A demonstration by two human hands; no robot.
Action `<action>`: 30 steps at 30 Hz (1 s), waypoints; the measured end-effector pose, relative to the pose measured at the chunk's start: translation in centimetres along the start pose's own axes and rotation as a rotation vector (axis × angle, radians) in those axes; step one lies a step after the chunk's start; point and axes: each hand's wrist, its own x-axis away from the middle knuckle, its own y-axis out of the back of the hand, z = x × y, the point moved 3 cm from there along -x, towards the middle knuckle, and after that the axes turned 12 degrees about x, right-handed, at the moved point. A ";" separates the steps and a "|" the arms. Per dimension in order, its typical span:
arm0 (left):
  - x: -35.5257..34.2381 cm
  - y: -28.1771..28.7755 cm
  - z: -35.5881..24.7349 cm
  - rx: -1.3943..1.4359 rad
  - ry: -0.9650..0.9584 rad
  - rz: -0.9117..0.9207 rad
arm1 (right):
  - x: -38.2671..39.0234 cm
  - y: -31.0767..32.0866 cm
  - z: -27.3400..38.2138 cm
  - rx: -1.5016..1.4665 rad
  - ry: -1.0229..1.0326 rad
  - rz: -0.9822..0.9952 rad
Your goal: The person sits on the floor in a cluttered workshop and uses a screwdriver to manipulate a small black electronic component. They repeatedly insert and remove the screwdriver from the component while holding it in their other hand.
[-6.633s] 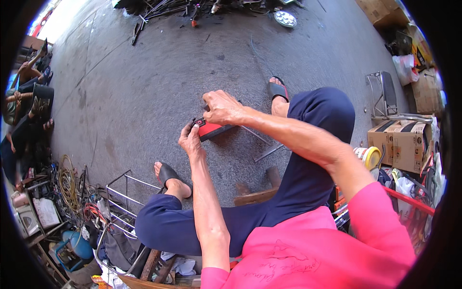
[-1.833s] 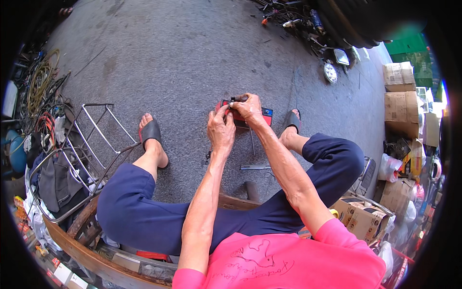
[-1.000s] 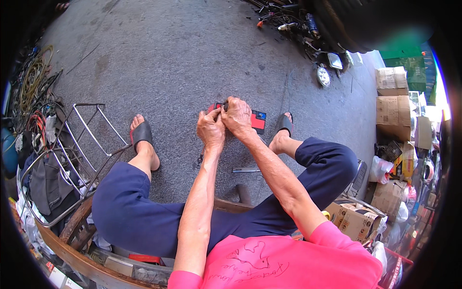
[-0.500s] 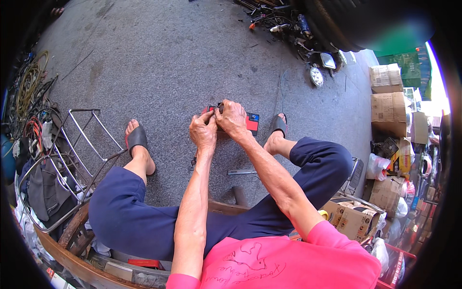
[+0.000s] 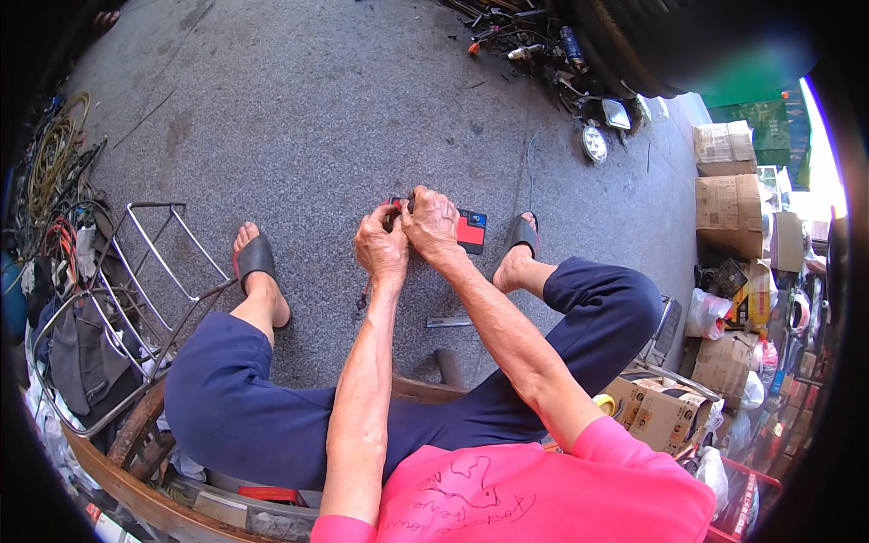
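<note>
My left hand and my right hand meet in front of me, fingers curled in and almost touching. Between their fingertips is a small dark piece, mostly hidden by the fingers, so its kind does not show. Below and behind the hands lies a flat red and black box, its right end sticking out past my right hand. Beside my left wrist a short dark chain or cord hangs down. On the ground under my right forearm is a narrow metal bar.
A metal tube frame stands left of my left foot, near coiled cables. Lamps and scrap parts lie at the far right beside a big tyre. Cardboard boxes line the right side. I sit on a wooden seat.
Both hands stay together at the small dark piece, with the fingers shifted slightly. The dark chain or cord by my left wrist shows more plainly now.
</note>
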 end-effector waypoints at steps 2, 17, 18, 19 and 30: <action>-0.1 0.0 0.1 0.020 0.044 0.003 | 0.0 -0.2 -0.1 0.006 0.012 0.002; -0.2 -0.1 0.7 -0.035 0.029 0.014 | 0.0 -0.7 -0.3 -0.003 0.030 -0.040; -0.2 -0.1 0.7 -0.037 0.025 0.018 | 0.0 -0.6 -0.3 0.001 0.023 -0.033; -0.2 -0.1 0.7 -0.038 0.021 0.021 | -0.1 -0.5 -0.4 -0.006 0.028 -0.027; -0.3 0.0 0.6 -0.057 0.007 0.016 | -0.5 0.4 0.2 0.039 0.063 0.111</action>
